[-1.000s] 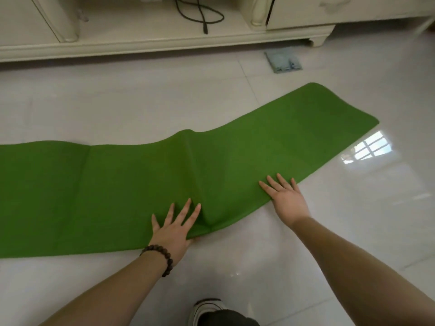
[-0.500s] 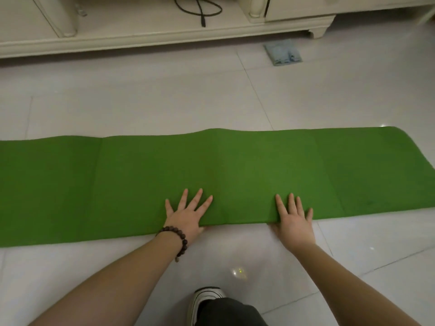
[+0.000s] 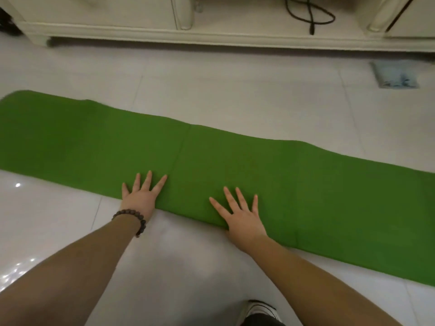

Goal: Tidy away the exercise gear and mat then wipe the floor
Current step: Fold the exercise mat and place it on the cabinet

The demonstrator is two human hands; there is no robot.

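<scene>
The green mat (image 3: 235, 165) looks matt and faintly textured, like soft foam. The floor (image 3: 188, 267) is glossy pale tile, mirroring lights at near left. The far cabinet (image 3: 211, 36) has smooth cream paint; the bracelet (image 3: 131, 217) shows dull dark beads.

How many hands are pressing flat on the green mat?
2. The left hand lies on the green mat's near edge, fingers spread; the right hand lies beside it, further right.

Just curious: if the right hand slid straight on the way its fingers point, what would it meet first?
Only more green mat under the right hand, then bare floor; probably the cabinet beyond.
</scene>
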